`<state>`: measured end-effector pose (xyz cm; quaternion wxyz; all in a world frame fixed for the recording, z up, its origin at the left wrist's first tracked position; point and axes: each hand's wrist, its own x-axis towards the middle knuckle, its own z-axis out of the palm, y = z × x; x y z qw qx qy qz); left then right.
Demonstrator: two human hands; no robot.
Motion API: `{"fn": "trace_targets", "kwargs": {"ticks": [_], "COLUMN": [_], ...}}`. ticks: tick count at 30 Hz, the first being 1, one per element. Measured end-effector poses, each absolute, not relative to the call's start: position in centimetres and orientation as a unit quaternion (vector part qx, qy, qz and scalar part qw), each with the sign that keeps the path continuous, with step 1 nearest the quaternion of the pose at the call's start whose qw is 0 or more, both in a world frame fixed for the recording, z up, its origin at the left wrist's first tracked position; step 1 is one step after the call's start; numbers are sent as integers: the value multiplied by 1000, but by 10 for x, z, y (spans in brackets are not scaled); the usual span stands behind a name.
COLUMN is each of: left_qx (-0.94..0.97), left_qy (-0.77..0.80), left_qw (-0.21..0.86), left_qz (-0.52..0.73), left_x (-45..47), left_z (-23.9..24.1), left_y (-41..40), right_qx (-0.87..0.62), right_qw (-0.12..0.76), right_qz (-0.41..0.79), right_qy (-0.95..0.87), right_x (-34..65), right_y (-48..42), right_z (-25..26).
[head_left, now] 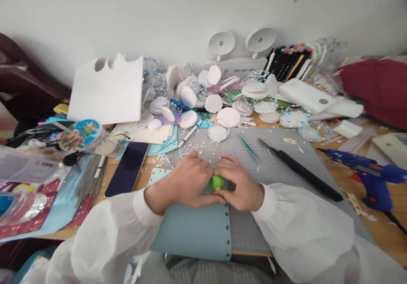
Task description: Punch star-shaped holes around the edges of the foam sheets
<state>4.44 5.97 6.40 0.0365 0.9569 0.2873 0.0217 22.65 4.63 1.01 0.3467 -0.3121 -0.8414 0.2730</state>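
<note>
A small bright green craft punch (pixel 216 182) sits at the right edge of a sheet of blue-green paper (pixel 193 229). Small star-shaped holes run along the sheet's right side and upper left part. My left hand (pixel 187 180) is closed about the punch from the left, with its thumb stretched below it. From the right, my right hand (pixel 237 182) curls round the same punch, thumb low and fingers on top. Most of the punch and the paper edge in it are hidden by my hands. Under the sheet lies a grey cutting mat (pixel 248 229).
Tweezers (pixel 248 147) and a black-handled craft knife (pixel 302 171) lie on the mat. A blue glue gun (pixel 370 171) rests at right. A phone (pixel 127 169) lies at left. White discs (pixel 229 117), a white board (pixel 108 91), markers (pixel 286 61) and a two-headed lamp (pixel 237 65) fill the back.
</note>
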Motion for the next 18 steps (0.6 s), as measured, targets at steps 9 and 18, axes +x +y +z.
{"fn": "trace_targets", "kwargs": {"ticks": [9, 18], "left_qx": [957, 944], "left_qy": [288, 328], "left_qw": [21, -21], "left_qz": [-1, -13], "left_x": [44, 41], "left_z": [64, 58], "left_y": [59, 51], "right_qx": [-325, -330], "right_qw": [356, 329], "right_qz": [245, 261], "right_qy": [-841, -845], "right_x": [227, 228], "right_y": [51, 52], "right_z": [5, 2]}}
